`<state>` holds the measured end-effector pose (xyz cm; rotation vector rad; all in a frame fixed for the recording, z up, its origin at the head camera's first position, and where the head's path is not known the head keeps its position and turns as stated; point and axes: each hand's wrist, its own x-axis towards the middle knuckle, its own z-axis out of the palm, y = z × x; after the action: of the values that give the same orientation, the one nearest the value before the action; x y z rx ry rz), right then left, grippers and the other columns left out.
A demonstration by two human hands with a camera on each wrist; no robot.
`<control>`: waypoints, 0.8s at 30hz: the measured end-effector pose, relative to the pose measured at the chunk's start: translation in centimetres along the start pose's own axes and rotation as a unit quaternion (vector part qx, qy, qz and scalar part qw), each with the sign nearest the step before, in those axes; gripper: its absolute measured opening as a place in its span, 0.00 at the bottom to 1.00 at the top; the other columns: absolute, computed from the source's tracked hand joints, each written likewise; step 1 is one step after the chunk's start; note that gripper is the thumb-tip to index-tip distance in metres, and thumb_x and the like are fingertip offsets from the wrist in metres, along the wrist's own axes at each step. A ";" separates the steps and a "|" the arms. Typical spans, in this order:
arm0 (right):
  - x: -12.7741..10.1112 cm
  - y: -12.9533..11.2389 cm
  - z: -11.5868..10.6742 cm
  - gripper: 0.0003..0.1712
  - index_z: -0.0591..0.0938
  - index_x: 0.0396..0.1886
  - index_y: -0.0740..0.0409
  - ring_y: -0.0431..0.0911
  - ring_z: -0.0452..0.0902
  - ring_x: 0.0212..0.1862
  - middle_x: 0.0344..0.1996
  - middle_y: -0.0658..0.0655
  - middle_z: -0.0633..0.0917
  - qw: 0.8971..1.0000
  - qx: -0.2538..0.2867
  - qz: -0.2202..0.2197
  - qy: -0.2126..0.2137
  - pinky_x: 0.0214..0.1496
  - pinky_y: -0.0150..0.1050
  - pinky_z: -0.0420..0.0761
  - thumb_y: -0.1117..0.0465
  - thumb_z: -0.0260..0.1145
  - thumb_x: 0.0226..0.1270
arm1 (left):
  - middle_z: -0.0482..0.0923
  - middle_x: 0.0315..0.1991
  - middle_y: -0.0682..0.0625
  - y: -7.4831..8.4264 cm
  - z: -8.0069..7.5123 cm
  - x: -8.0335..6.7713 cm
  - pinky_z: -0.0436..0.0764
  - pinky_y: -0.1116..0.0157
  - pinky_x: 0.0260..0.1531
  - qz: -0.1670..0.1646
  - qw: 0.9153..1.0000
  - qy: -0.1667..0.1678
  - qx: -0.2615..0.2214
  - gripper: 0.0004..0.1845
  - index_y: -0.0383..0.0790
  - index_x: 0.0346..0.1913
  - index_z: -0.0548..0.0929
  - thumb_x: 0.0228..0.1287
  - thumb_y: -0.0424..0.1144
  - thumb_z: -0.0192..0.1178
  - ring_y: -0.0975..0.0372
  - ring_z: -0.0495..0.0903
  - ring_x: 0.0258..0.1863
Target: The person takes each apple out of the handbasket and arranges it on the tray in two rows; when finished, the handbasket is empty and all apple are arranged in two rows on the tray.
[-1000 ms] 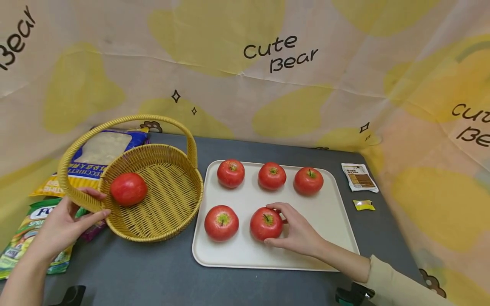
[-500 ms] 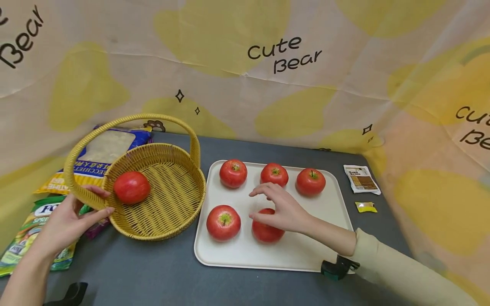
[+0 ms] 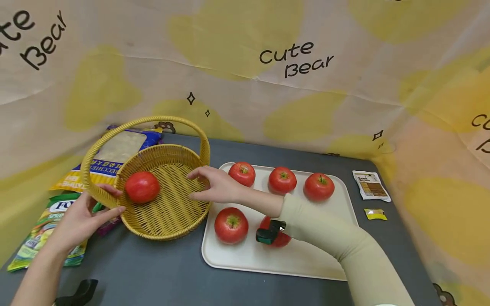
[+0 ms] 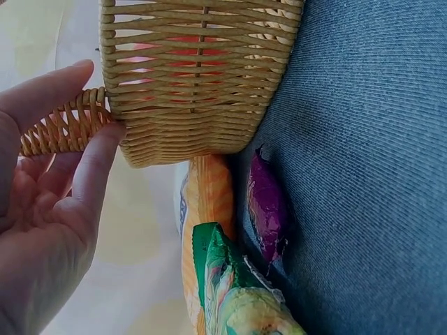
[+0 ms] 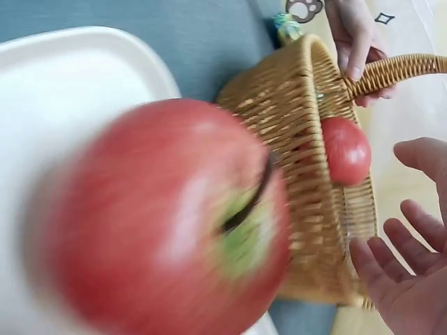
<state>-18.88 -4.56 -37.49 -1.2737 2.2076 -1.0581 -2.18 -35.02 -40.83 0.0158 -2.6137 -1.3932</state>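
Observation:
My left hand (image 3: pixel 82 216) pinches the base of the arched handle on a yellow wicker basket (image 3: pixel 172 212). In the left wrist view, the thumb and fingers (image 4: pixel 98 164) close round the handle where it meets the rim. One red apple (image 3: pixel 142 187) lies inside, at the basket's left side. Over the basket's right part hovers my right hand (image 3: pixel 218 187), fingers spread and holding nothing. Several more red apples (image 3: pixel 231 225) sit on a white tray (image 3: pixel 306 263); my right forearm partly hides one at the front. An apple (image 5: pixel 174 216) looms large in the right wrist view.
Behind the basket lies a blue and yellow pasta bag (image 3: pixel 126 148). A green food bag (image 3: pixel 42 233) and a purple packet (image 4: pixel 267 202) are by the left hand. A white sachet (image 3: pixel 370 185) and a small yellow packet (image 3: pixel 375 214) lie right of the tray.
My right hand has let go of the front middle apple, risen, and moved left over the basket without it. The left hand keeps its hold on the handle. The head view has shifted slightly.

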 end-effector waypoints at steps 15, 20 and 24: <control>11.4 -2.7 5.0 0.45 0.66 0.70 0.55 0.39 0.66 0.64 0.64 0.52 0.73 0.990 -0.106 0.023 -0.094 0.58 0.27 0.66 0.48 0.74 0.56 | 0.74 0.48 0.46 0.1 -0.2 -0.2 0.63 0.82 0.44 -0.002 1.000 0.007 0.011 0.20 0.38 0.54 0.71 0.63 0.34 0.66 0.73 0.69 0.51; 13.1 -2.6 6.1 0.51 0.60 0.73 0.54 0.38 0.66 0.63 0.65 0.50 0.70 0.986 -0.101 0.059 -0.120 0.57 0.26 0.66 0.47 0.75 0.54 | 0.75 0.48 0.47 0.1 -0.2 -0.1 0.64 0.81 0.44 -0.007 1.000 0.012 0.007 0.20 0.38 0.54 0.71 0.62 0.33 0.66 0.71 0.70 0.50; 13.6 -2.3 6.8 0.50 0.62 0.72 0.52 0.37 0.70 0.58 0.61 0.48 0.73 0.986 -0.091 0.068 -0.125 0.53 0.27 0.69 0.46 0.77 0.52 | 0.75 0.48 0.47 0.1 -0.1 -0.1 0.64 0.80 0.44 -0.010 1.000 0.013 0.007 0.21 0.37 0.55 0.70 0.62 0.33 0.67 0.71 0.69 0.51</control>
<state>-20.27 -19.73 -39.52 -1.2344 2.1979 -0.6189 -2.08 -35.00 -40.68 0.0622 -2.6085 -1.3726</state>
